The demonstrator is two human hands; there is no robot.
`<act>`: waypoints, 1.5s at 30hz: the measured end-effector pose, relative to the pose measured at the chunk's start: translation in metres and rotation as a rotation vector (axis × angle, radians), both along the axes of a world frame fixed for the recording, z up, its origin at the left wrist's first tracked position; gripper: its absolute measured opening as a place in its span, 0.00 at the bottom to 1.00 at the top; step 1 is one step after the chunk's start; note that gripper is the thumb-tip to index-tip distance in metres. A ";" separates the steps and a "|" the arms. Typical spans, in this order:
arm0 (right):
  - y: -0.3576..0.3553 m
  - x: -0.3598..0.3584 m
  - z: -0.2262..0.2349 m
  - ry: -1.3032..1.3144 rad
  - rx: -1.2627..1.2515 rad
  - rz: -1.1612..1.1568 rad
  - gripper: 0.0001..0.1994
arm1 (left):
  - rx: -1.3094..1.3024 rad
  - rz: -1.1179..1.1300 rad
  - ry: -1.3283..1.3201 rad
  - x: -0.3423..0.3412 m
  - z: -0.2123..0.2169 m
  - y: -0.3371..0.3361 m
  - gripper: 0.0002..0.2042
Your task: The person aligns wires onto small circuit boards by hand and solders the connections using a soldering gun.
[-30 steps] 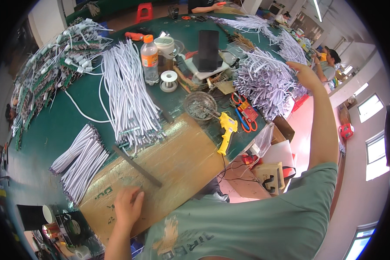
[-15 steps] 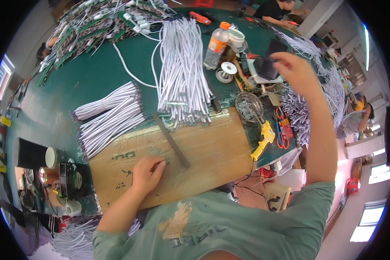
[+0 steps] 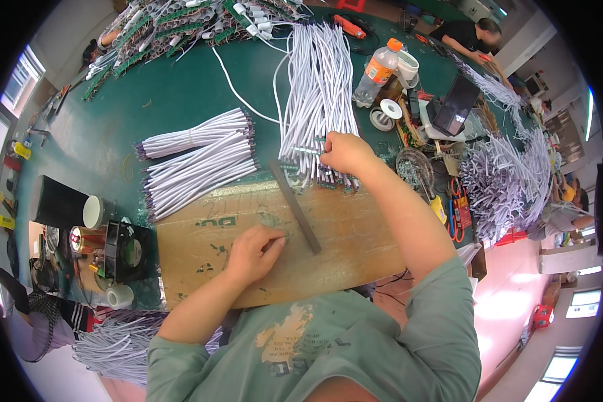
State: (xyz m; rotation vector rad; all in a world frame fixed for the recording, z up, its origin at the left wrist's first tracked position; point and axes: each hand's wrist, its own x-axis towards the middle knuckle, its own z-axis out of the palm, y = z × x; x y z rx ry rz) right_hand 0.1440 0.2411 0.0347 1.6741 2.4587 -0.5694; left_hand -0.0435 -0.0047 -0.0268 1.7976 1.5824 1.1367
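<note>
My right hand (image 3: pixel 347 154) reaches over the near end of a long bundle of white cables (image 3: pixel 318 87). Its fingers are closed on a small green circuit board (image 3: pixel 307 150) at the cable ends; the fingertips are partly hidden. My left hand (image 3: pixel 254 253) rests on the brown board (image 3: pixel 208 268), fingers curled together, with nothing visible in them. Between the hands a flat grey metal bar (image 3: pixel 295 209) lies slanting across the board's far edge. Left of it are two shorter bundles of white cables (image 3: pixel 197 166) with dark purple ends.
An orange-capped bottle (image 3: pixel 376 74), a solder spool (image 3: pixel 386 114), a phone (image 3: pixel 457 106), a mesh-like bowl (image 3: pixel 414 169) and pliers (image 3: pixel 457 209) crowd the right. A small fan (image 3: pixel 127 251) stands at left. Circuit boards (image 3: pixel 194 23) are heaped at the back. A person (image 3: pixel 472 40) sits far right.
My right hand has come from beside the phone down and left to the near cable ends, where its fingers are closed. My left hand stays on the board. The whole view has shifted.
</note>
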 end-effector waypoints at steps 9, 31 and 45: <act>-0.030 0.019 -0.015 0.327 0.191 0.020 0.20 | -0.045 0.011 0.000 -0.005 -0.005 -0.001 0.06; -0.169 0.040 -0.057 0.834 -0.325 -0.167 0.11 | 0.061 0.278 0.669 -0.061 -0.009 0.111 0.06; -0.164 0.042 -0.070 0.917 -0.387 -0.243 0.11 | 0.084 0.256 0.690 -0.061 -0.009 0.098 0.05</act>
